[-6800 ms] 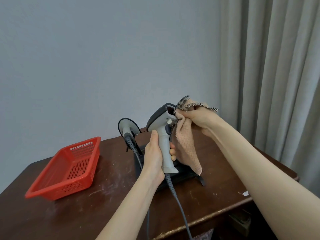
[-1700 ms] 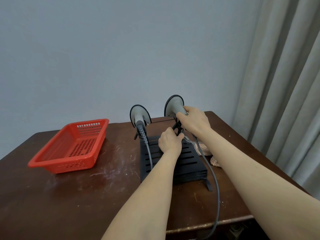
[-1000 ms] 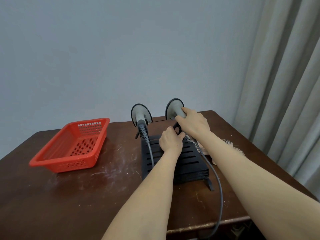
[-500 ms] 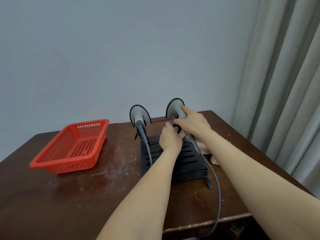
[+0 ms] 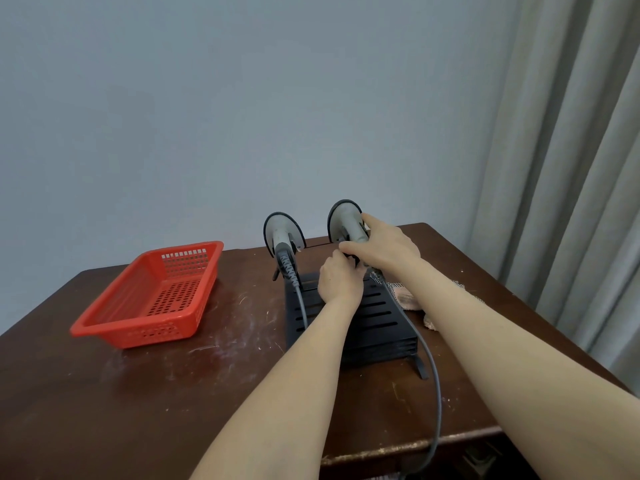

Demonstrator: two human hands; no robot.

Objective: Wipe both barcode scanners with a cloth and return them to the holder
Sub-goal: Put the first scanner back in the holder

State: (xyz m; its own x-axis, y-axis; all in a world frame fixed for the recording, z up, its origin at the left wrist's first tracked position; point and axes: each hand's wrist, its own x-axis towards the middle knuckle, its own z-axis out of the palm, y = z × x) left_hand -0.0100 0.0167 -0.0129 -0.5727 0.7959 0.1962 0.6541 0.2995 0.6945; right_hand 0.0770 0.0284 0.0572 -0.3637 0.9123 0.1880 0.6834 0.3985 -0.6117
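Note:
Two grey barcode scanners stand handle-up at the back of the black slotted holder (image 5: 377, 317). The left scanner (image 5: 282, 233) is untouched, and its cable runs down over the holder. My right hand (image 5: 386, 252) grips the handle of the right scanner (image 5: 343, 218). My left hand (image 5: 339, 282) lies on the holder's top, with its fingers curled around the lower end of the right scanner, beside my right thumb. The beige cloth (image 5: 408, 299) lies on the table to the right of the holder, partly hidden by my right forearm.
A red plastic basket (image 5: 156, 299) sits on the left of the dark wooden table (image 5: 173, 393). The right scanner's cable (image 5: 434, 386) hangs over the table's front edge. A grey curtain (image 5: 571, 168) hangs close on the right, and a wall stands behind.
The right scanner, earlier held up and wiped with the cloth, now stands in the holder, and the cloth lies on the table. In the last second my left hand slid up toward that scanner.

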